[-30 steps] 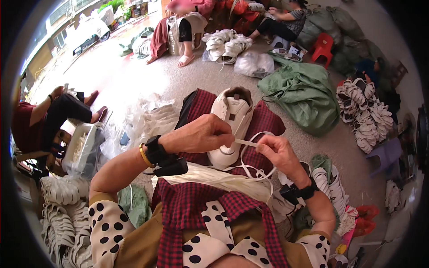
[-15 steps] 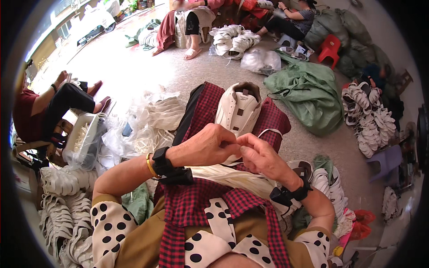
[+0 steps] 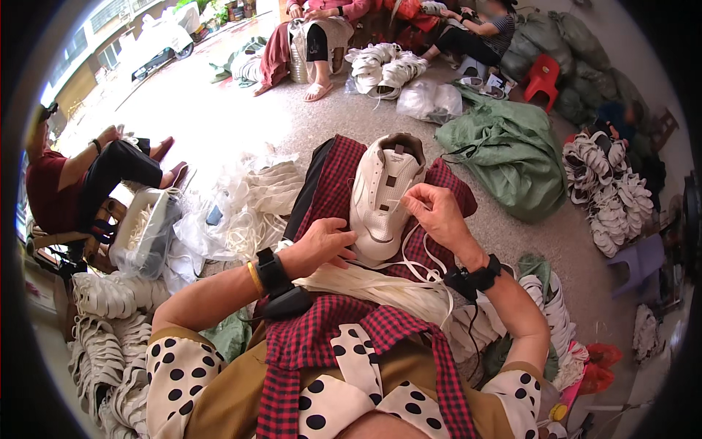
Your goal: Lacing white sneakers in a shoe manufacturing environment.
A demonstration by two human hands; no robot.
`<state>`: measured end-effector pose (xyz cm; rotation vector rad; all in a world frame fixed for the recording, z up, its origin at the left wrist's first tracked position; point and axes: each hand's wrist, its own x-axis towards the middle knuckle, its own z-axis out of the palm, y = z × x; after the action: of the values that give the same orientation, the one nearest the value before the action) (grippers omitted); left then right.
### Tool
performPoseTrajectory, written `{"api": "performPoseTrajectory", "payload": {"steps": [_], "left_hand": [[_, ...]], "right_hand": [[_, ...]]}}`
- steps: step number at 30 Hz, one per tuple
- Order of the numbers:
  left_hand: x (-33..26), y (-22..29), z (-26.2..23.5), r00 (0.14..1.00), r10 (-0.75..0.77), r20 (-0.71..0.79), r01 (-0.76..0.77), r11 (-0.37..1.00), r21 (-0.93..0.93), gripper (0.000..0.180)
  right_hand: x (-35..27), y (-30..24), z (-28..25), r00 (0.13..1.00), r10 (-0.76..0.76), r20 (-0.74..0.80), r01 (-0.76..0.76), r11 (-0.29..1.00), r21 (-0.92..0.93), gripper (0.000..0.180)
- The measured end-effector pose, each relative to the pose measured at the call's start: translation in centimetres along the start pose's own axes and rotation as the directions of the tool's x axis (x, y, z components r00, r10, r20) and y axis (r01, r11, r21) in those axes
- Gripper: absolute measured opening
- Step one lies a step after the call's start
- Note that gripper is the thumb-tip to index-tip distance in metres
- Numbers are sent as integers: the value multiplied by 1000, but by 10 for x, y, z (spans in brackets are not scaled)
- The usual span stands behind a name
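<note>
A white sneaker (image 3: 386, 208) rests on my lap, toe toward me, with bare eyelets down its front. My right hand (image 3: 441, 221) is at its right side, thumb and fingers pinched on a white shoelace (image 3: 411, 256). A short tip of the lace sticks out toward the eyelets; the rest loops down past the toe. By the toe's left side, my left hand (image 3: 322, 245) has its fingers apart and holds nothing; whether it touches the shoe I cannot tell. A bundle of flat white laces (image 3: 373, 287) lies across the red-and-black checked apron (image 3: 314, 329) beneath my hands.
White shoe uppers (image 3: 110, 351) are piled at my left, beside a plastic bin (image 3: 139, 230) and clear bags. More shoes (image 3: 607, 186), a green sack (image 3: 504, 157) and a purple stool (image 3: 638, 262) stand on the right. Other people sit at the left and far side.
My hands were together above the toe and have moved apart. The right went up beside the eyelets with the lace; the left dropped to the toe's left side, its fingers opened.
</note>
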<state>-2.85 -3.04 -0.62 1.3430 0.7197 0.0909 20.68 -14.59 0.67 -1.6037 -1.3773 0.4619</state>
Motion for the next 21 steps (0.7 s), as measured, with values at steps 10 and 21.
{"api": "performPoseTrajectory", "payload": {"steps": [10, 21], "left_hand": [[38, -41, -12, 966, -27, 256, 138, 893, -428, 31], [-1, 43, -19, 996, -82, 16, 55, 784, 618, 32]], "right_hand": [[12, 14, 9, 996, 54, 74, -47, 995, -85, 22], [4, 21, 5, 997, 60, 40, -60, 998, 20, 27]]}}
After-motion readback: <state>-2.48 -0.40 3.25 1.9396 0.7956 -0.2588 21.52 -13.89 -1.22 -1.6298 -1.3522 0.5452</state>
